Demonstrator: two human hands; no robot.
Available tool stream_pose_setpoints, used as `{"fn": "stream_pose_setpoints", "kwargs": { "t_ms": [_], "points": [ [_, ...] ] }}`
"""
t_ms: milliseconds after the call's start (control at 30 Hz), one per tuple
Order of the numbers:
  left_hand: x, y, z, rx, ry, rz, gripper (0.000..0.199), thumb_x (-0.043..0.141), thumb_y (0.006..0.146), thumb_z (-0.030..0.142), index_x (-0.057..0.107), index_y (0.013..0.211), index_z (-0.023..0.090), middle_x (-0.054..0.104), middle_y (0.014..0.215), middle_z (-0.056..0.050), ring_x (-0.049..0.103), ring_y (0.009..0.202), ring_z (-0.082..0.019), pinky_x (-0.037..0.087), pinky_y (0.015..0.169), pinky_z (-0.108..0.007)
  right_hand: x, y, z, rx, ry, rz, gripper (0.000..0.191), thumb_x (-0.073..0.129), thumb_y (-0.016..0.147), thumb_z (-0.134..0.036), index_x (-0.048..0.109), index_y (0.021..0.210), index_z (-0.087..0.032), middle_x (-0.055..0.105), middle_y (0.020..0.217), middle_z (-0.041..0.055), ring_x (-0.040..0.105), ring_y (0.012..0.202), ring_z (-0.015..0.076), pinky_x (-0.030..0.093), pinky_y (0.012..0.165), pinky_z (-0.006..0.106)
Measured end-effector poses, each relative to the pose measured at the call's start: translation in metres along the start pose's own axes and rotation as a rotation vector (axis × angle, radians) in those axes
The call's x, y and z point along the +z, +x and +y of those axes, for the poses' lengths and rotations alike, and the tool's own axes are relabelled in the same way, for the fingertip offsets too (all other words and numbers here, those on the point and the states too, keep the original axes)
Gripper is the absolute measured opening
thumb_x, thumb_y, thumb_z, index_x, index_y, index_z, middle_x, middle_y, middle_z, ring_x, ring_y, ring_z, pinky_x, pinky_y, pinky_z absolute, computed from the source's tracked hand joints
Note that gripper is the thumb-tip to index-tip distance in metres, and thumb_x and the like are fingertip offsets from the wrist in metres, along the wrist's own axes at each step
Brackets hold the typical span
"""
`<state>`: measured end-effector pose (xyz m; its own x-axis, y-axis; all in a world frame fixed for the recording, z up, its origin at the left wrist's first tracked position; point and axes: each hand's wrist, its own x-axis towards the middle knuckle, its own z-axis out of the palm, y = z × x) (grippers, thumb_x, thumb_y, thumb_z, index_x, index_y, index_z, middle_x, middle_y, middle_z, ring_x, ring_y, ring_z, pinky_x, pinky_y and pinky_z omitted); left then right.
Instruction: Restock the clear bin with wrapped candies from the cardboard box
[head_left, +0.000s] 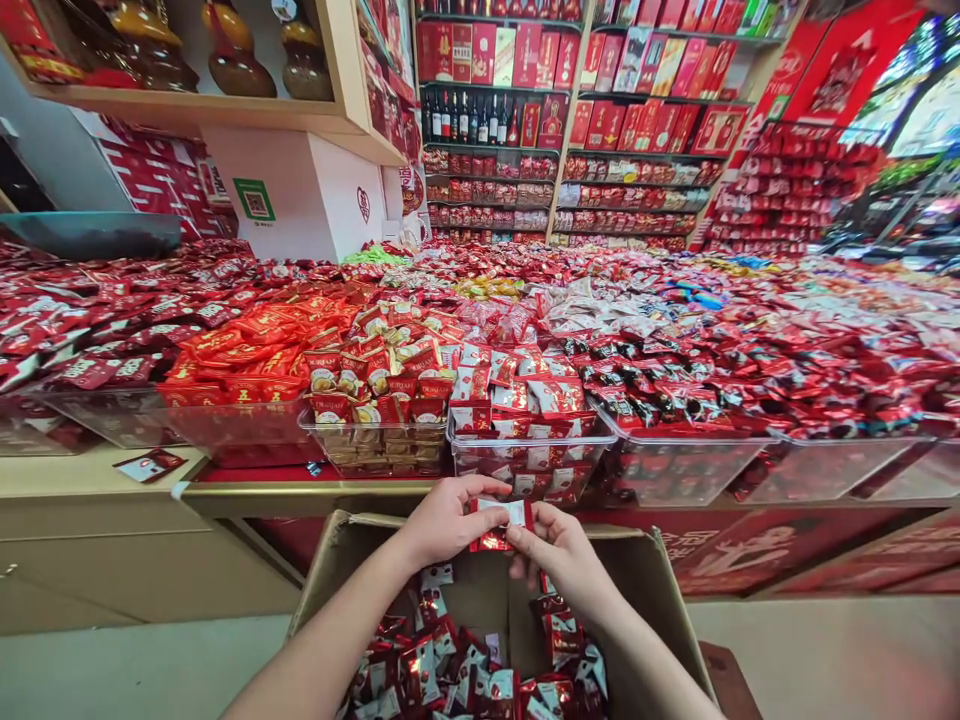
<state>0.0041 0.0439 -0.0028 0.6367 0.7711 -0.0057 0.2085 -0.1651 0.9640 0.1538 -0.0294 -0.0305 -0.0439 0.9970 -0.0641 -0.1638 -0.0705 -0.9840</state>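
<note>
Between my two hands is a small red and white candy packet (495, 537), held above an open cardboard box (480, 600). My left hand (452, 520) pinches its left side, thumb across the front. On the right side, the thumb and fingers of my right hand (557, 545) grip the same packet. Inside the box lie loose red and white packets (427, 665), heaped toward the near end. Just beyond my hands stands a clear plastic bin (529, 455) with similar packets stacked in rows.
Left of that bin, another clear bin holds durian candy packets (375, 385). Orange-red packets (240, 350) and black-red packets (660, 385) fill neighbouring bins. One loose packet (148, 465) lies on the counter at left. Shelves (495, 90) with bottles and gift boxes rise behind.
</note>
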Motion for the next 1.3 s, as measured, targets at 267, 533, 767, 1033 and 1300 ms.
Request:
{"fn": "stream_pose_setpoints", "kwargs": {
  "t_ms": [267, 533, 767, 1033, 1300],
  "points": [
    [0.005, -0.003, 0.005, -0.009, -0.075, -0.024, 0.050, 0.061, 0.072, 0.028, 0.049, 0.118, 0.013, 0.069, 0.088, -0.008, 0.062, 0.074, -0.016, 0.048, 0.068, -0.028, 0.000, -0.002, 0.005, -0.045, -0.082, 0.060, 0.032, 0.053, 0.075, -0.048, 0.050, 0.081, -0.017, 0.054, 0.060, -0.0024, 0.058, 0.046, 0.0122, 0.039, 0.033, 0.017],
    [0.005, 0.001, 0.004, -0.004, 0.052, 0.012, 0.023, 0.060, 0.072, 0.033, 0.066, 0.077, 0.012, 0.064, 0.062, -0.002, 0.055, 0.055, -0.012, 0.041, 0.052, -0.022, -0.004, -0.007, 0.007, -0.152, -0.199, 0.261, 0.029, 0.045, 0.080, -0.049, 0.046, 0.077, -0.020, 0.053, 0.061, -0.0021, 0.062, 0.050, 0.0159, 0.038, 0.032, 0.019],
    [0.008, -0.002, 0.006, 0.055, 0.077, 0.089, 0.020, 0.057, 0.073, 0.031, 0.063, 0.068, 0.012, 0.056, 0.058, 0.000, 0.047, 0.054, -0.011, 0.036, 0.052, -0.021, 0.007, -0.008, 0.005, -0.150, -0.014, 0.324, 0.030, 0.049, 0.078, -0.049, 0.045, 0.073, -0.019, 0.052, 0.055, -0.0040, 0.057, 0.041, 0.0121, 0.035, 0.034, 0.018],
    [0.009, -0.002, 0.008, 0.067, 0.044, 0.047, 0.018, 0.059, 0.072, 0.032, 0.059, 0.073, 0.014, 0.057, 0.063, 0.001, 0.048, 0.059, -0.011, 0.036, 0.056, -0.021, 0.005, -0.005, 0.010, -0.152, 0.068, 0.370, 0.029, 0.053, 0.076, -0.046, 0.049, 0.075, -0.018, 0.050, 0.048, -0.0057, 0.050, 0.035, 0.0082, 0.034, 0.032, 0.016],
    [0.005, -0.002, 0.009, -0.040, -0.073, -0.059, 0.027, 0.061, 0.071, 0.029, 0.058, 0.093, 0.013, 0.056, 0.062, 0.003, 0.045, 0.054, -0.009, 0.034, 0.054, -0.020, -0.008, -0.004, 0.017, -0.215, 0.131, 0.233, 0.031, 0.068, 0.067, -0.034, 0.055, 0.089, -0.017, 0.062, 0.076, 0.0022, 0.055, 0.057, 0.0122, 0.047, 0.045, 0.022]
  ]
}}
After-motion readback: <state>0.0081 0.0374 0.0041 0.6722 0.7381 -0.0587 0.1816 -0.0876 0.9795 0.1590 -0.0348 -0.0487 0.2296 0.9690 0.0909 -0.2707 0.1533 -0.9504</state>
